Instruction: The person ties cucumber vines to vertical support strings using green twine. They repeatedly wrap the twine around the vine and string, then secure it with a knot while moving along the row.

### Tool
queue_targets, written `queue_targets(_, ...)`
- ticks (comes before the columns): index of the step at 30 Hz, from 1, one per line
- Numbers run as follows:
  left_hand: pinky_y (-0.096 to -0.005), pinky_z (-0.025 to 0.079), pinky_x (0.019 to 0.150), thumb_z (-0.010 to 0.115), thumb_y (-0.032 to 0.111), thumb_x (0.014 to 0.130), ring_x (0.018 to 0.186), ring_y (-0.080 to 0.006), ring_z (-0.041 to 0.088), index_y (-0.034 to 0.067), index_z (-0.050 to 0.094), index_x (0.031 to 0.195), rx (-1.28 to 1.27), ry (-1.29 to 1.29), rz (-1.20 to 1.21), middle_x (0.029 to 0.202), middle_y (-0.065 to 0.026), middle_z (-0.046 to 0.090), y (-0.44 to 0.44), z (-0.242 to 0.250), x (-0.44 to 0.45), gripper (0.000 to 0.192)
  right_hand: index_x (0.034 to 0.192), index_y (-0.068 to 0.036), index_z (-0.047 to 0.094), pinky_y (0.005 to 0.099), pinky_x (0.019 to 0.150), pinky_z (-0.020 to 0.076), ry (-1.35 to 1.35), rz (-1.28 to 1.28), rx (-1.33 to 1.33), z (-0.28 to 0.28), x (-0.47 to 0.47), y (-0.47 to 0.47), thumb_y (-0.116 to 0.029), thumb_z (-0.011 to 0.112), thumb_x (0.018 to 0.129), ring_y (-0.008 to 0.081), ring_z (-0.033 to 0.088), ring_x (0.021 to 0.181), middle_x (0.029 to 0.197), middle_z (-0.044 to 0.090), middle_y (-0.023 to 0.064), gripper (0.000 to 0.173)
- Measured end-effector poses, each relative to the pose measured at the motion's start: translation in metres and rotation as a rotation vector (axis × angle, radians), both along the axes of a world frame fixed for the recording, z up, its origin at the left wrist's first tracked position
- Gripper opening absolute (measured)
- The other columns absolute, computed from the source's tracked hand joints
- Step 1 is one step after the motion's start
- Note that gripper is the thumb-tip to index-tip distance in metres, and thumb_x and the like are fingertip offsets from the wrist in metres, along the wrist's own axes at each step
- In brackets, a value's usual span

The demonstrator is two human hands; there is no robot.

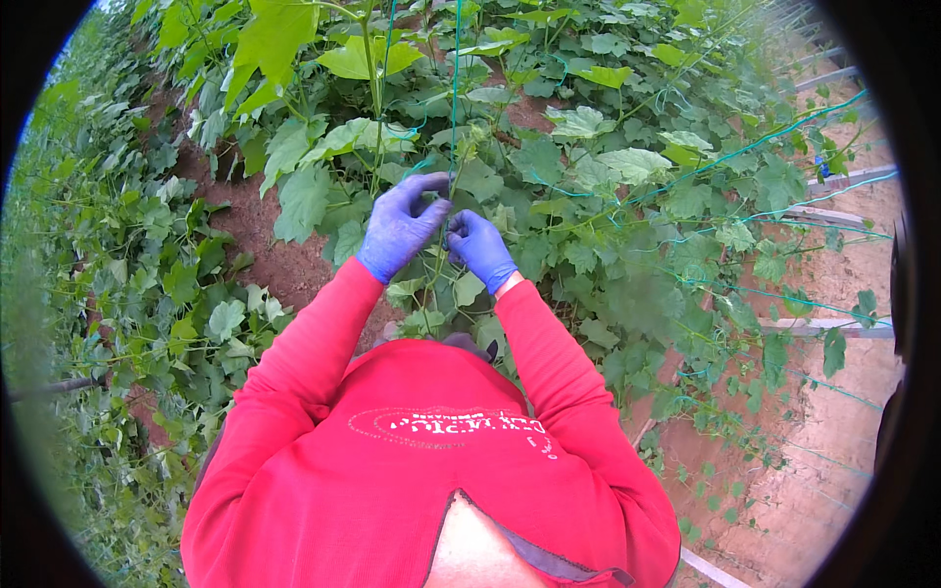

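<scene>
My left hand [406, 224], in a soiled blue-purple glove, is raised around a green twine [455, 88] that hangs down in front of me. Its thumb and forefinger curve towards each other near the twine. Just below and to the right, my right hand [478, 246], in a blue glove, has its fingers bent at a thin vine stem [439, 268]. Whether either hand pinches the twine or the stem cannot be made out. Above my hands the vine tip with small young leaves [474, 140] stands close to the twine.
Dense leafy vines surround me. A taller stem [373, 73] rises at the upper left of my hands beside another twine. Several green twines [779, 136] slant across the right side. Reddish soil [279, 257] shows at left, with pale beams [827, 328] and a bare earth surface [794, 485] at right.
</scene>
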State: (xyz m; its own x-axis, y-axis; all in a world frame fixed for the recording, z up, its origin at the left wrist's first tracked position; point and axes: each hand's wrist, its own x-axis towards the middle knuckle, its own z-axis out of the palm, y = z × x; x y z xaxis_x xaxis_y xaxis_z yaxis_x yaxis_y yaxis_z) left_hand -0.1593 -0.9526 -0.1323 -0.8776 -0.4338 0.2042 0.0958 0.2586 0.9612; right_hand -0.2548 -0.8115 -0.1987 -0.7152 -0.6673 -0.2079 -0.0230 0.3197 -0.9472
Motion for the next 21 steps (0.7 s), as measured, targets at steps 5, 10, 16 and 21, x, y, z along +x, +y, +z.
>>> queue_targets(5, -0.0182, 0.042, 0.052, 0.059, 0.013, 0.095, 0.058, -0.0033, 0.050, 0.006, 0.066, 0.115, 0.256, -0.066, -0.143, 0.080, 0.0004, 0.064, -0.002, 0.010, -0.017, 0.022, 0.094, 0.000, 0.058, 0.0290, 0.058, 0.0536, -0.004, 0.123, 0.052, 0.009, 0.003, -0.002, -0.003, 0.062, 0.086, 0.0138, 0.063, 0.063, 0.077, 0.064, 0.0065, 0.009)
queue_targets(10, -0.0198, 0.045, 0.053, 0.052, 0.005, 0.093, 0.058, -0.0046, 0.053, 0.006, 0.066, 0.111, 0.471, 0.049, -0.011, 0.089, -0.0030, 0.066, 0.018, 0.013, -0.006, 0.022, 0.096, 0.000, 0.059, 0.0275, 0.057, 0.0525, -0.093, 0.183, 0.048, 0.020, 0.002, 0.002, -0.006, 0.061, 0.088, 0.0126, 0.063, 0.061, 0.077, 0.064, 0.0055, 0.010)
queue_targets(16, -0.0208, 0.050, 0.062, 0.045, -0.009, 0.089, 0.073, -0.0058, 0.057, 0.006, 0.062, 0.121, 0.067, 0.192, 0.185, 0.115, -0.0054, 0.065, -0.007, -0.009, 0.026, 0.039, 0.098, -0.003, 0.062, 0.0228, 0.048, 0.0443, -0.085, 0.030, -0.061, 0.034, -0.056, 0.002, -0.016, 0.061, 0.092, 0.0084, 0.055, 0.053, 0.069, 0.062, 0.0035, 0.014)
queue_targets(21, -0.0201, 0.048, 0.063, 0.055, 0.002, 0.093, 0.069, -0.0067, 0.056, 0.004, 0.063, 0.121, 0.005, 0.169, 0.381, 0.107, -0.0054, 0.066, -0.087, 0.015, 0.001, 0.029, 0.108, 0.000, 0.065, 0.0247, 0.048, 0.0452, 0.121, -0.010, -0.301, 0.100, -0.086, -0.091, -0.019, 0.062, 0.093, 0.0093, 0.055, 0.051, 0.069, 0.063, 0.0062, 0.025)
